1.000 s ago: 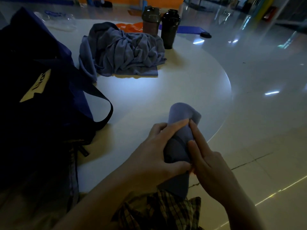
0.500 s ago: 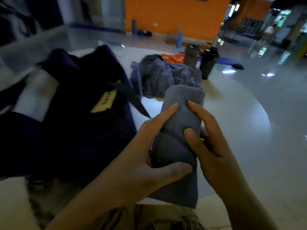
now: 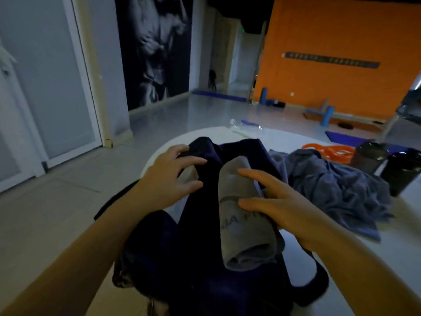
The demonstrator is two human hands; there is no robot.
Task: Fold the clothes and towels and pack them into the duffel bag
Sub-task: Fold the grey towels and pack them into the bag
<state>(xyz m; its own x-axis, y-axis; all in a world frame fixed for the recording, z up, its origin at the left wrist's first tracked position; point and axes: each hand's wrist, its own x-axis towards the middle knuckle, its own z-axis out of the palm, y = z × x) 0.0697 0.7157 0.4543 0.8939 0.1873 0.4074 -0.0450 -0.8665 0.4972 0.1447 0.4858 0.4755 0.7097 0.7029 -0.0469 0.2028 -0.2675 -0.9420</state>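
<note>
My right hand (image 3: pixel 282 208) wraps its grip round the rolled towel (image 3: pixel 243 215) so it stays rolled, while my spread left hand (image 3: pixel 168 179) parts the duffel bag (image 3: pixel 196 258).

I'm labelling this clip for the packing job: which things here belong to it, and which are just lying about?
Belongs to the job:
- rolled grey towel, held by the right hand
- navy duffel bag, left hand at its opening
- crumpled blue-grey cloth

Lying about:
- two dark shaker bottles
- orange band
- clear plastic bottle
</note>
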